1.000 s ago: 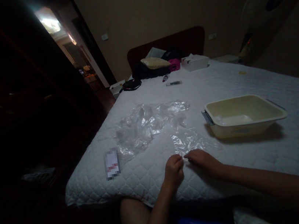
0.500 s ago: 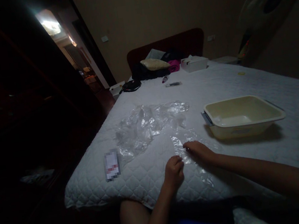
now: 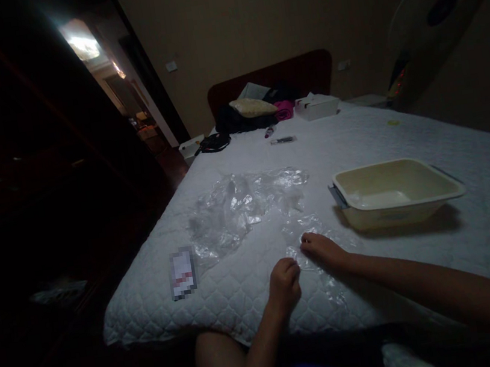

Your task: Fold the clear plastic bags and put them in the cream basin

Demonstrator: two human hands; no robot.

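A thin clear plastic bag lies on the white quilted bed cover near the bed's front edge. My left hand has its fingers curled at the bag's left edge, pinching the film. Just right of it and a little farther away, my right hand is closed, with thumb and fingertips together on the same bag. More crumpled clear plastic bags are spread beyond my hands to the left. To the right of my right hand stands a cream plastic basin with grey side handles.
A blurred-out white packet lies near the left edge of the bed. Toward the headboard are a heap of clothes with a pillow-like bag, a white box and a black bag. A fan stands at right.
Both hands stay nearly in place on the plastic bag. The bag's film near the fingers has shifted slightly, and the whole view has moved a little.
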